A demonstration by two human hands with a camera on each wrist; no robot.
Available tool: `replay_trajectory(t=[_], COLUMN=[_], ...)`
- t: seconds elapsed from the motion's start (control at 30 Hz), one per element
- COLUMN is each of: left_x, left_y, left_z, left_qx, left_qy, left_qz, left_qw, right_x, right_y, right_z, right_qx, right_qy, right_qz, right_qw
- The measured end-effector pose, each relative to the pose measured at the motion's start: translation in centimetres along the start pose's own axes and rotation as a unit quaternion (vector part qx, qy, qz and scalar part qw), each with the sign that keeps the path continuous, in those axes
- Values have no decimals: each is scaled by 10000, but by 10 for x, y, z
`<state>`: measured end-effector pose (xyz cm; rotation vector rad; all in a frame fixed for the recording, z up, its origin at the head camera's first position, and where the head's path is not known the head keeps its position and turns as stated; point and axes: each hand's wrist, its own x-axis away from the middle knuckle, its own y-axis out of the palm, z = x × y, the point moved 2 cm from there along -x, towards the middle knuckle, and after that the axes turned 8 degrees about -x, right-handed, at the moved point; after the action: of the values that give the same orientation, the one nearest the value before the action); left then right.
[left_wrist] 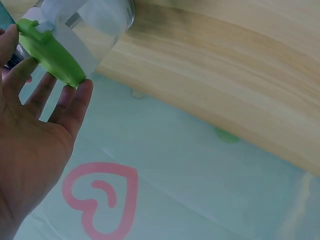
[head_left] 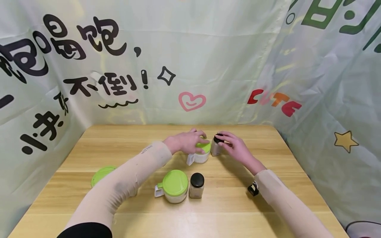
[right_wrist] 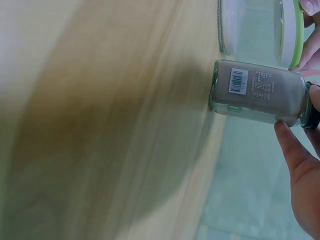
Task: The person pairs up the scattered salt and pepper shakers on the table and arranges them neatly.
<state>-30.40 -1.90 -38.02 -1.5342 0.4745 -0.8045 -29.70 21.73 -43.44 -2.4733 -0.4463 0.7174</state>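
At the back of the table my left hand [head_left: 187, 142] holds the green lid [left_wrist: 52, 55] of a clear seasoning jar [head_left: 201, 158] from above, its fingers spread round the lid's rim. The jar stands upright, its white handle turned left. Right beside it, my right hand [head_left: 238, 149] grips a square glass spice bottle [right_wrist: 257, 92] by its black cap [head_left: 218, 138]. That bottle has greyish-brown contents and a barcode label, and its base is on the table. Part of the cap is hidden by the fingers.
Nearer the front stand another green-lidded jar [head_left: 175, 183] and another black-capped bottle [head_left: 196, 190], side by side. A third green lid [head_left: 102, 174] shows at the left, partly behind the left sleeve. Printed cloth [head_left: 190, 66] hangs behind the wooden table [head_left: 238, 215].
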Motion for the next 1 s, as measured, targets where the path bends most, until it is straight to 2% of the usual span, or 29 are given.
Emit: replay_trajectory(t=[0.33,0.57,1.0], left_x=[-4,-5,-10], left_y=[2,0,3], left_z=[22,34,52], left_qx=[-17,-34,97], left_qy=[383,614,1352], left_qz=[73,113,277], left_qw=[9992,9980,9904], right_x=[28,44,77], right_y=[-10,-17,-23], right_z=[-8,-12,-24], right_qx=[17,254,102], right_qy=[-168,-247,-308], right_qz=[202,245,374], right_qw=[9997,9991,9988])
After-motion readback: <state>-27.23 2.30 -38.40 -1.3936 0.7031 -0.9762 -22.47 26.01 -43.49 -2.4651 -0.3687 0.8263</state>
